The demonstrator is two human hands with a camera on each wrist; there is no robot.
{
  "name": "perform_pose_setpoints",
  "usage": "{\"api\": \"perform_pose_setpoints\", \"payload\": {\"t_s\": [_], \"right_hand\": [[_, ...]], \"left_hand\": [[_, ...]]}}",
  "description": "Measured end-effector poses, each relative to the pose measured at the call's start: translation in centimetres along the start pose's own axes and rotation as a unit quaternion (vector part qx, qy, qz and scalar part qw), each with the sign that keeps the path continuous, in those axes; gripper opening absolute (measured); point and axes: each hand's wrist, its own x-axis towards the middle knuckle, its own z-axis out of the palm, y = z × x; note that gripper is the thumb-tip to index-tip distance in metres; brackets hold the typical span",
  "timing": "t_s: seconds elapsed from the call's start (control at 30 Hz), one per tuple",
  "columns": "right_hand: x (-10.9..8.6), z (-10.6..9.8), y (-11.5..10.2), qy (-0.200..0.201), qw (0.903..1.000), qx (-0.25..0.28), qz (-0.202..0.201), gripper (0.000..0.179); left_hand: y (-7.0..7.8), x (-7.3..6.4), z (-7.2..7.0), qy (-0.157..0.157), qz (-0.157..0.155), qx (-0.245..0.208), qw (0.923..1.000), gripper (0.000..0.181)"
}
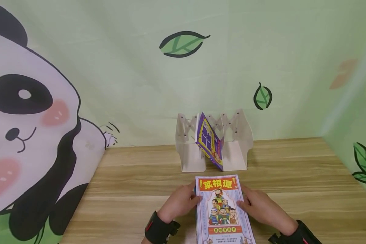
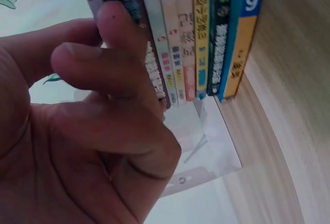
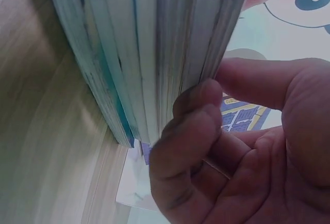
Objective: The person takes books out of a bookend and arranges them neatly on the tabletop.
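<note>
A stack of several books [image 2: 203, 38] lies near the front of the table, topped by a book with an orange-and-white cover of cartoon figures [image 1: 222, 234]. My left hand [image 1: 181, 201] grips the stack's left side, thumb on the top cover and curled fingers against the spines. On the opposite side my right hand [image 1: 259, 206] holds the stack, its thumb over the cover's edge and its fingers bent against the page edges [image 3: 149, 53]. Just beyond stands a white book rack [image 1: 235, 157]. A purple-and-yellow book [image 1: 209, 140] leans diagonally in it.
The wood-grain table [image 1: 308, 176] meets a pale green backdrop [image 1: 134, 67] right behind the rack. A large printed panda [image 1: 36, 135] covers the left side. Each wrist wears a black band [image 1: 158, 228].
</note>
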Motion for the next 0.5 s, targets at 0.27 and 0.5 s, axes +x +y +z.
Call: {"api": "perform_pose_setpoints", "payload": {"t_s": [0.27,0.5], "right_hand": [[0.03,-0.05,-0.12,0.000,0.9996,0.017,0.025,0.060],[-0.04,-0.20,-0.15,0.017,0.9994,0.004,0.029,0.063]], "left_hand": [[-0.24,0.08,0.17,0.025,0.003,0.022,0.9994,0.061],[-0.57,0.17,0.11,0.052,-0.040,0.009,0.9978,0.062]]}}
